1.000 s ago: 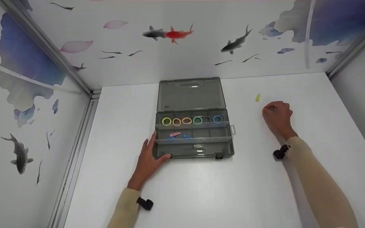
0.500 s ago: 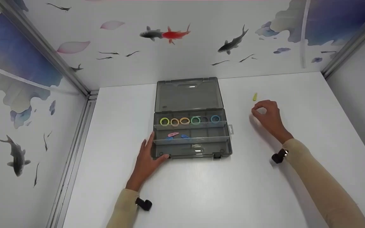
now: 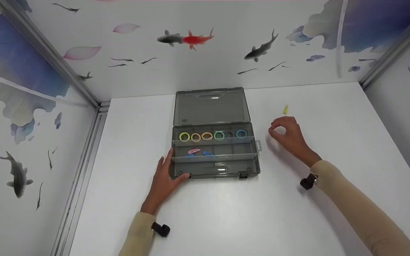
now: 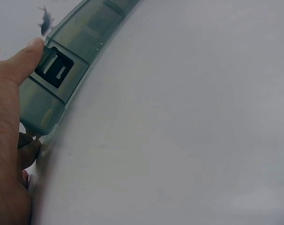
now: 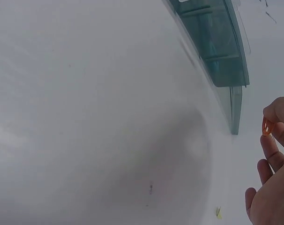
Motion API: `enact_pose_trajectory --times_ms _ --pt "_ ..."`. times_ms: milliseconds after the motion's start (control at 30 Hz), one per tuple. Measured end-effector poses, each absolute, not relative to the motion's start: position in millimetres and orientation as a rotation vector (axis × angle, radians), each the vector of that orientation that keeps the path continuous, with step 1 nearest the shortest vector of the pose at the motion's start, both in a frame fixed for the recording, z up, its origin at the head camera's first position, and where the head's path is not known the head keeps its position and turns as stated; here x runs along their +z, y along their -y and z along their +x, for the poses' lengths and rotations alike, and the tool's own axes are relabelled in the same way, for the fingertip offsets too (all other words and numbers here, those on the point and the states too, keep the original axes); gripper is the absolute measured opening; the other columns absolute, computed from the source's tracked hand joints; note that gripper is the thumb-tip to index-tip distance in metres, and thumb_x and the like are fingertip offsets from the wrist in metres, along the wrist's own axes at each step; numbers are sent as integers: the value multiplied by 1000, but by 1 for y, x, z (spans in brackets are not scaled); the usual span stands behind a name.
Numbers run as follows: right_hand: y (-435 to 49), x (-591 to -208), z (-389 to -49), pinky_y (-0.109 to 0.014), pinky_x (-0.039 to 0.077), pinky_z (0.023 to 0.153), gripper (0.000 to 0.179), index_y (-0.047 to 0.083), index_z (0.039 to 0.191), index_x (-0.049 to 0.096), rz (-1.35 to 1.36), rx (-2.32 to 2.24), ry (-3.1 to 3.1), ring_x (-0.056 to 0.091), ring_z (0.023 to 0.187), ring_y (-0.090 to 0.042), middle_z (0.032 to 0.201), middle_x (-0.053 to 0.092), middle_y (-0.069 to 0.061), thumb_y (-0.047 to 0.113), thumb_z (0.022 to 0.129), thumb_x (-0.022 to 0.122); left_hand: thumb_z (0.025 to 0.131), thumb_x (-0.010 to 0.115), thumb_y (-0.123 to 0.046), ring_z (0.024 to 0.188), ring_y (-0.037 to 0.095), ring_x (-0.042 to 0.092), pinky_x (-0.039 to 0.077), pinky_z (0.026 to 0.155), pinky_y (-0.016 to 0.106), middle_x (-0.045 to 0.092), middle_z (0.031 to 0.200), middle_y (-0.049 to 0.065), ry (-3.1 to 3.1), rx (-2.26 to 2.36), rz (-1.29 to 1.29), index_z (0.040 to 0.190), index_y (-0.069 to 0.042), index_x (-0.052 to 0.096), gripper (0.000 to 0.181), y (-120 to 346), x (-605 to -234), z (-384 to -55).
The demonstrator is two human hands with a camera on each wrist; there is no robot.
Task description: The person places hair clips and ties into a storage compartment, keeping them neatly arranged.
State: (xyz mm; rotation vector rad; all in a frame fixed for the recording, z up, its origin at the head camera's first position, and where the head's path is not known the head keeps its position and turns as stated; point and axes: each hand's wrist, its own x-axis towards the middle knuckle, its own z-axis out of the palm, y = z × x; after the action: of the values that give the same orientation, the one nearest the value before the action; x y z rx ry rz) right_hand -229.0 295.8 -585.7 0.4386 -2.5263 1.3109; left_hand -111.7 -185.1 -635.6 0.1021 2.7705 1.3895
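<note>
A grey translucent storage box [image 3: 198, 168] lies with its lid [image 3: 212, 108] folded back. My left hand [image 3: 163, 186] holds its near left corner, thumb at the front and fingers along the left side. My right hand [image 3: 292, 138] is raised to the right of the box. Between thumb and forefinger it pinches a small orange hair clip [image 5: 267, 126], visible only in the right wrist view. In the middle row lie a pink hair clip [image 3: 194, 151] and two blue ones [image 3: 207, 153]. A yellow-green hair clip [image 3: 285, 109] lies on the table beyond my right hand.
Several coloured rings, among them a yellow ring [image 3: 184, 137] and a blue ring [image 3: 241, 134], fill the box's back row. Behind the white table [image 3: 222, 217] stands a wall printed with fish. Metal posts and side panels bound the left and right.
My right hand has moved left towards the box, away from the yellow-green clip. My left hand stays on the box's corner. The view has shifted slightly.
</note>
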Motion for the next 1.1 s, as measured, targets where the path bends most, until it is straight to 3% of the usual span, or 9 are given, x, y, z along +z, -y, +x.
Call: enact_pose_trajectory --times_ms 533,1100 --pt "-267 -576 -216 -58 35 106 20 13 91 80 670 1241 2518 55 117 -40 113 73 -18 -6 93 82 92 86 -61 166 51 17 29 121 79 32 178 19 -2786 1381 110 178 -29 23 111 186 -638 -113" --pt "-232 -570 -199 -58 38 105 14 7 93 78 833 1247 2552 54 119 -38 115 70 -16 -4 93 86 92 85 -61 166 51 18 30 121 79 33 178 19 -2789 1389 131 178 -30 22 111 185 -638 -111"
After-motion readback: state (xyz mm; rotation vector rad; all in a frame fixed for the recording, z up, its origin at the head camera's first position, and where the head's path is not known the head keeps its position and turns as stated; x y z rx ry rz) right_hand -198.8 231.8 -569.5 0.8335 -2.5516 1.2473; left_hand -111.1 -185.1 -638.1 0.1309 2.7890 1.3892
